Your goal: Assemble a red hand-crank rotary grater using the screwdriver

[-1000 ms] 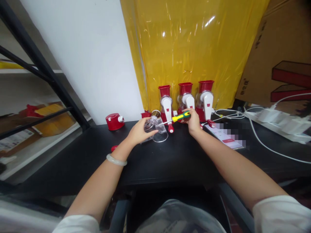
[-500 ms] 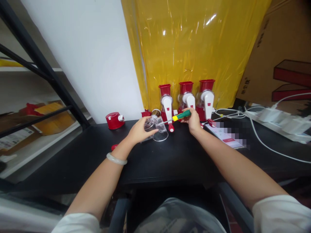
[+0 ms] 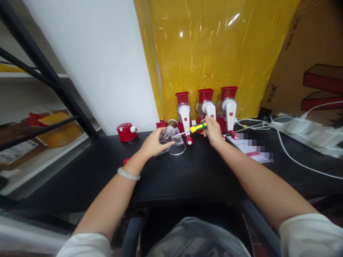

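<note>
My left hand is closed around a clear plastic grater housing, tilted on its side just above or on the black table. In my right hand is a screwdriver with a green and yellow handle, gripped at its end. Its metal shaft points left, and the tip meets the clear housing; exactly where it touches is too small to tell. Behind the housing sits a metal grating drum. A red base with a white knob stands to the left. A small red part is half hidden by my left wrist.
Three red and white rotary graters stand in a row at the back of the black table. A phone lies on the right, near white cables and a power strip. A black-framed shelf is at the left.
The screwdriver handle has turned about its axis, showing more yellow, and my right-hand fingers have shifted round its end. My left hand and the clear housing stay almost in place.
</note>
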Tool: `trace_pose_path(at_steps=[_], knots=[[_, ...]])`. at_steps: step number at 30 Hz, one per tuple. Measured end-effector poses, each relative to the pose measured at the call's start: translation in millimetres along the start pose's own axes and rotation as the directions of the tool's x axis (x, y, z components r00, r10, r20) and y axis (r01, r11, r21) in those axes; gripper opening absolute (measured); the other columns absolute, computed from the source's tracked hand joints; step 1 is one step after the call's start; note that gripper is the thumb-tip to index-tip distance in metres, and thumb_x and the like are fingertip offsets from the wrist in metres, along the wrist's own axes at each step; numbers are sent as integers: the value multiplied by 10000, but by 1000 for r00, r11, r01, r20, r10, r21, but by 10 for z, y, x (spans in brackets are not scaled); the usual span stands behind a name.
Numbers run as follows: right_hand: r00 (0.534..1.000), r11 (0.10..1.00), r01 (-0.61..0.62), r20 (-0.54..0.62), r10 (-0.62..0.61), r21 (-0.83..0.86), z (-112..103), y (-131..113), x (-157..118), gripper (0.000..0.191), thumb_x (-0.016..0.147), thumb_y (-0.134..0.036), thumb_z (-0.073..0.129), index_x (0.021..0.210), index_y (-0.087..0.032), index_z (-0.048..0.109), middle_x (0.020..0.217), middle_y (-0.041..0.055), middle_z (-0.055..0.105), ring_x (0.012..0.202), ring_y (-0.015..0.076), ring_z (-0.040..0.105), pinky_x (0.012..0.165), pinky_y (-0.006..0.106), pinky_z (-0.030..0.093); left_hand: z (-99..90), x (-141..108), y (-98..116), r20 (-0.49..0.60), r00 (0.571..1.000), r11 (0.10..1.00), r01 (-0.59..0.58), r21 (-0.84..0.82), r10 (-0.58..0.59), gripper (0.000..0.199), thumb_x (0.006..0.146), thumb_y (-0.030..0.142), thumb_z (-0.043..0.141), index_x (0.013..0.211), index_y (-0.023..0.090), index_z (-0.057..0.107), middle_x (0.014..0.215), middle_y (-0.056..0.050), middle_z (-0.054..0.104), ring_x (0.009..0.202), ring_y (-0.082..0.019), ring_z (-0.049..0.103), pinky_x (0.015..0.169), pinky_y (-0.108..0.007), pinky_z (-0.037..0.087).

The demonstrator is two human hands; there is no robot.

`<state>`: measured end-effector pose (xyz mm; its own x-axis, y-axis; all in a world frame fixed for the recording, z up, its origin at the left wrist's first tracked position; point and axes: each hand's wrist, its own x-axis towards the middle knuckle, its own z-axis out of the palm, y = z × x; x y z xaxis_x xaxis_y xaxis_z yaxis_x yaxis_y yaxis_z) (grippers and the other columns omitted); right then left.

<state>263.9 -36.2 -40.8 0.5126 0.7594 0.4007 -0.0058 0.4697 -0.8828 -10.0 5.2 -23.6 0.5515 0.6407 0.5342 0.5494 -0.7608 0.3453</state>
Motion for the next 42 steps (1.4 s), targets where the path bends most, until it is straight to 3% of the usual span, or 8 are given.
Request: trace_pose_path(at_steps=[4, 9, 18, 22, 26, 30, 42], knots=[[999, 998, -50, -19, 50, 39, 3, -24, -13, 318, 884, -504, 444, 815, -219, 566, 537, -43, 520, 378, 121, 494, 399, 265, 443, 4, 4, -7, -2, 1000, 1000, 1, -6, -1, 688, 761, 555, 725, 1327, 224, 516, 1307, -125, 622, 1143, -311, 629, 977, -488, 503], [997, 996, -73, -2, 73, 46, -9, -51, 2, 169, 796, -347, 490, 836, -214, 587, 626, -26, 555, 415, 122, 520, 420, 274, 451, 3, 5, 0, -8, 1000, 1000, -5, -2, 5, 679, 761, 548, 727, 1324, 230, 519, 1309, -123, 622, 1140, -313, 631, 973, -490, 505], [1000, 1000, 2, -21, -2, 5, 2, -13, 1, 335, 777, -541, 638, 814, -227, 529, 483, -91, 460, 320, 86, 419, 338, 229, 349, -7, 2, 7, -5, 1000, 1000, -2, -5, 2, 700, 762, 569, 719, 1334, 225, 508, 1309, -122, 623, 1151, -308, 626, 980, -482, 501], [999, 998, 41, -9, -42, -43, -1, -6, -12, 407, 820, -635, 567, 795, -231, 528, 415, -101, 387, 298, 94, 388, 331, 228, 333, -7, 4, 10, -2, 1000, 1000, -1, 2, 1, 696, 763, 576, 716, 1329, 226, 512, 1313, -122, 620, 1150, -304, 627, 982, -481, 499], [1000, 999, -20, -21, 20, 30, 4, -33, -14, 380, 886, -565, 432, 825, -215, 567, 547, -37, 531, 379, 115, 497, 392, 258, 425, -4, 6, 4, -6, 1000, 1000, -3, 4, 3, 688, 764, 568, 718, 1327, 230, 513, 1317, -124, 618, 1155, -309, 626, 978, -485, 500], [999, 998, -51, -16, 52, 46, 2, -51, -4, 286, 850, -466, 457, 853, -210, 584, 627, -21, 565, 419, 119, 526, 417, 264, 439, -5, 7, 6, -1, 1000, 1000, 5, 3, -5, 693, 763, 580, 716, 1322, 225, 514, 1310, -119, 623, 1160, -308, 623, 984, -480, 499], [998, 998, 56, -7, -56, -36, -7, -3, 10, 411, 804, -633, 579, 812, -224, 535, 540, -82, 456, 344, 79, 431, 356, 229, 342, -1, 6, -6, -2, 1000, 1000, 0, 4, 0, 698, 761, 579, 716, 1328, 228, 511, 1314, -118, 621, 1158, -311, 622, 990, -483, 497]])
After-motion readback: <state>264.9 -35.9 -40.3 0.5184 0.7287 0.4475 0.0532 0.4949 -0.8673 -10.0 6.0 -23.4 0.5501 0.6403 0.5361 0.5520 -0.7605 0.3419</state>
